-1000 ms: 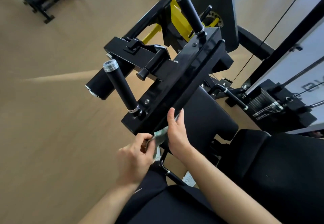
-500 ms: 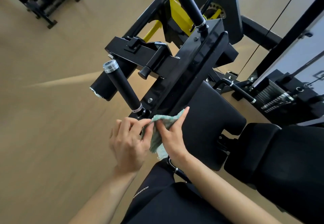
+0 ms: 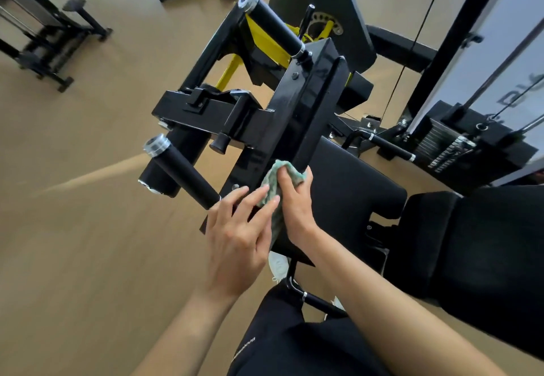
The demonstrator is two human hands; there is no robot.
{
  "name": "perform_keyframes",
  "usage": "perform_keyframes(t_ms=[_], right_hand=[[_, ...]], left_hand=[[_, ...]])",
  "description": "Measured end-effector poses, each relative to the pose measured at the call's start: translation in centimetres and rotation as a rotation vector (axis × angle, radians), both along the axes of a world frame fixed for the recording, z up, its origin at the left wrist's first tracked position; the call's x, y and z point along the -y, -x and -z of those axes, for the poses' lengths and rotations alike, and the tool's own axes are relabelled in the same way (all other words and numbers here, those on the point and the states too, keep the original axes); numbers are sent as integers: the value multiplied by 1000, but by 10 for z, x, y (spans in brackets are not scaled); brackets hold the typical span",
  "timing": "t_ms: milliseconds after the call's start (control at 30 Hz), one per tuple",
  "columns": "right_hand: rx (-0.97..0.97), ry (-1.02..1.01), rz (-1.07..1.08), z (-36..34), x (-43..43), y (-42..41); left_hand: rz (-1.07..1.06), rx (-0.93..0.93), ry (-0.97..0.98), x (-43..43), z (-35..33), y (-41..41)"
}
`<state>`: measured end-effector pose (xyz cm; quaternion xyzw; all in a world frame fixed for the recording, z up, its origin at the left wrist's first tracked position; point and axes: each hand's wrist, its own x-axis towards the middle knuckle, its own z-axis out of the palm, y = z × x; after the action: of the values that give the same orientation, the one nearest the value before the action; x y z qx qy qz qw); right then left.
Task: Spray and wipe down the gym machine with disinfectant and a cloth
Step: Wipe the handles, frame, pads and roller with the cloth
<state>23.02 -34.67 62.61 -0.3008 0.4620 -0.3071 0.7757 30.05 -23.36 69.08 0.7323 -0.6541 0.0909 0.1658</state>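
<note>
Wiping is starting on the gym machine (image 3: 353, 193), at its black bar (image 3: 303, 104). The left hand (image 3: 238, 237) has let go below the bar, fingers straight and apart. The right hand (image 3: 295, 204) has slid up, fingers clamped on the green cloth (image 3: 272, 181), pressing it to the bar.

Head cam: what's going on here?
A person is wiping a black gym machine. The right hand grips a green cloth bunched against the near end of the glossy crossbar, beside the black pad. The left hand, fingers straight, touches the cloth's lower part near the base of the grip handle. No spray bottle is visible.
</note>
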Motion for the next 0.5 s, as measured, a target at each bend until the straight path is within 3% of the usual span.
perform_keyframes(t_ms=[100, 233, 500], right_hand=[[119, -20, -24, 2, 9, 10], [250, -53, -15, 3, 3, 16], [-90, -42, 170, -1, 17, -18]], left_hand=[[-13, 145, -169, 10, 4, 0], [2, 164, -181, 10, 2, -2], [28, 28, -170, 7, 2, -6]])
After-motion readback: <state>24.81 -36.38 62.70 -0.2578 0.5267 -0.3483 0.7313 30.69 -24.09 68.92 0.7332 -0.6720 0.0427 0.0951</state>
